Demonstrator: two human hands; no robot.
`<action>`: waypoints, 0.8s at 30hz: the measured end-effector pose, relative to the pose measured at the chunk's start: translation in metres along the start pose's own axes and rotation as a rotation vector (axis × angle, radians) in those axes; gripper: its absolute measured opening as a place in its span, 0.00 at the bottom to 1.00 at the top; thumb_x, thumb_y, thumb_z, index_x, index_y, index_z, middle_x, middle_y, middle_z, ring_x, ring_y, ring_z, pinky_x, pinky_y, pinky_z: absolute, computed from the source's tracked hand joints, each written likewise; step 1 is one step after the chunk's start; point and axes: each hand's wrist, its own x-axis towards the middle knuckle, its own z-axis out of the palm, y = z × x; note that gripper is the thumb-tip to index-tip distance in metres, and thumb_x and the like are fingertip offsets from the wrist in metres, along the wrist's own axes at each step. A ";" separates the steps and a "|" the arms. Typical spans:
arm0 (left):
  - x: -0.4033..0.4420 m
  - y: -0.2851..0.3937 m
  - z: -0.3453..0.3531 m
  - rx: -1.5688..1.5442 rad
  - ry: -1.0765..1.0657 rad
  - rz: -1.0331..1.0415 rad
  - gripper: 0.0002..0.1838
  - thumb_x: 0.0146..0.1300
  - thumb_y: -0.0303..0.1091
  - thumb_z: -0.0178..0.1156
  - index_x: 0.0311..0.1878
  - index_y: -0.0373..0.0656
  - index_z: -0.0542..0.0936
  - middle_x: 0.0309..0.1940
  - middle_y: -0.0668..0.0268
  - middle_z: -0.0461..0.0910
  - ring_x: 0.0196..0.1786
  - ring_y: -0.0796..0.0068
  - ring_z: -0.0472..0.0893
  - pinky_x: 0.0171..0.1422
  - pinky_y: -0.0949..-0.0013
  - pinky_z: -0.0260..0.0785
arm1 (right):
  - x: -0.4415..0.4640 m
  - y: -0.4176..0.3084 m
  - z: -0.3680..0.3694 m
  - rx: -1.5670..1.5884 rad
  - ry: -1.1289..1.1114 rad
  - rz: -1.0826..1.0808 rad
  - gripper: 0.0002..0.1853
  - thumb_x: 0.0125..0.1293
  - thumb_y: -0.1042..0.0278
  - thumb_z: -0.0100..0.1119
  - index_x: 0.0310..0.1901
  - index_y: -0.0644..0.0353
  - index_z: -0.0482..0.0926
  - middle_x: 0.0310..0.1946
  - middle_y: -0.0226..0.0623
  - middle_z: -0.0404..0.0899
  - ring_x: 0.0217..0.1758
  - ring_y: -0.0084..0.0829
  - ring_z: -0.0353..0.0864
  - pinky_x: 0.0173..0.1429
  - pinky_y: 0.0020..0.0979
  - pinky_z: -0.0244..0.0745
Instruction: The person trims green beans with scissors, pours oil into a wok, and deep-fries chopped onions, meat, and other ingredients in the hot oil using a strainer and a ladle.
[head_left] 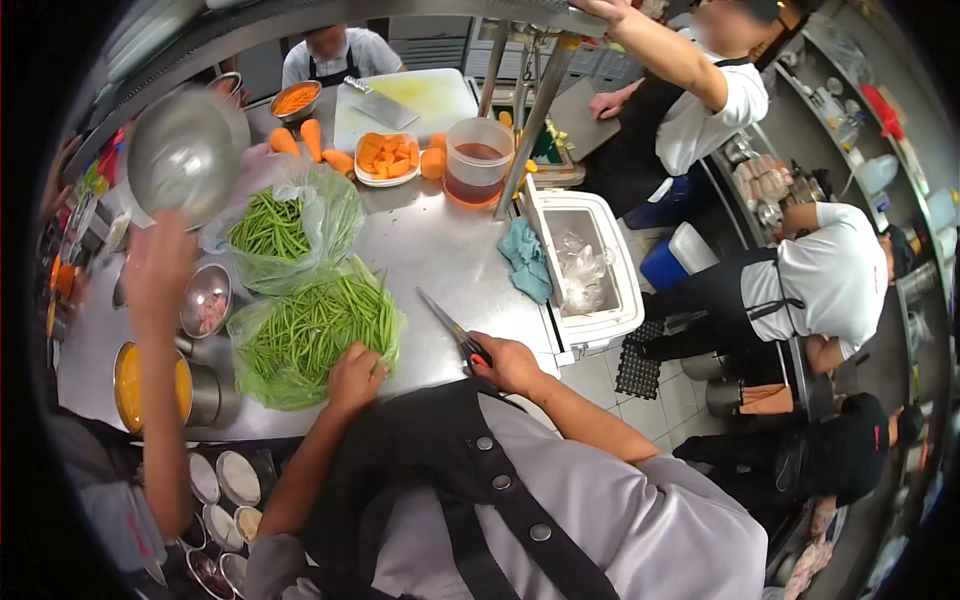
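Green beans [330, 325] lie heaped on an open clear plastic bag at the near edge of the steel table. My left hand [356, 378] is at the near right side of this heap, its fingers curled in against the beans. My right hand [508, 364] grips the dark handles of a pair of scissors [442, 316], which point up and left over the bare steel, apart from the beans. Behind the heap, a second plastic bag [335, 215] holds more green beans [270, 225].
At left, a co-worker's arm [160, 290] reaches in with a motion-blurred metal bowl [188, 150]. A pot of yellow liquid [150, 385] stands below. Farther back are cut carrots [387, 155], a tub of reddish liquid [472, 175], and a cleaver [382, 105]. A blue cloth [525, 260] lies right.
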 end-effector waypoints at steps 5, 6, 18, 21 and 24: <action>-0.001 0.009 0.003 0.006 -0.088 0.111 0.10 0.61 0.39 0.63 0.36 0.42 0.81 0.38 0.56 0.76 0.45 0.50 0.78 0.48 0.49 0.71 | -0.007 0.013 -0.041 0.307 0.719 -0.127 0.22 0.69 0.76 0.58 0.65 0.57 0.74 0.30 0.36 0.81 0.29 0.25 0.79 0.40 0.29 0.77; -0.002 0.014 0.005 -0.006 -0.066 0.151 0.11 0.61 0.39 0.63 0.36 0.41 0.80 0.38 0.55 0.76 0.44 0.49 0.78 0.48 0.49 0.71 | -0.009 0.013 -0.079 0.395 0.782 0.165 0.14 0.70 0.77 0.55 0.56 0.59 0.77 0.29 0.35 0.76 0.25 0.26 0.73 0.35 0.28 0.73; -0.042 -0.019 -0.072 -0.353 0.178 0.051 0.14 0.61 0.33 0.68 0.47 0.37 0.82 0.41 0.57 0.79 0.43 0.57 0.81 0.50 0.59 0.74 | -0.009 -0.019 0.007 -0.031 0.334 0.140 0.25 0.64 0.69 0.65 0.63 0.60 0.76 0.35 0.48 0.85 0.34 0.39 0.86 0.43 0.34 0.79; -0.062 -0.054 -0.117 0.004 0.558 -0.044 0.16 0.60 0.36 0.68 0.49 0.39 0.82 0.45 0.54 0.77 0.51 0.50 0.77 0.59 0.53 0.69 | -0.004 0.010 0.014 -0.285 0.272 0.125 0.26 0.62 0.65 0.66 0.63 0.57 0.77 0.39 0.51 0.85 0.40 0.49 0.86 0.47 0.44 0.79; -0.080 -0.093 -0.129 0.213 0.648 -0.259 0.23 0.58 0.38 0.70 0.56 0.41 0.80 0.52 0.51 0.75 0.57 0.47 0.73 0.63 0.52 0.67 | 0.006 0.016 -0.010 -0.338 0.061 0.072 0.27 0.60 0.61 0.68 0.61 0.59 0.78 0.40 0.54 0.83 0.43 0.54 0.84 0.50 0.47 0.78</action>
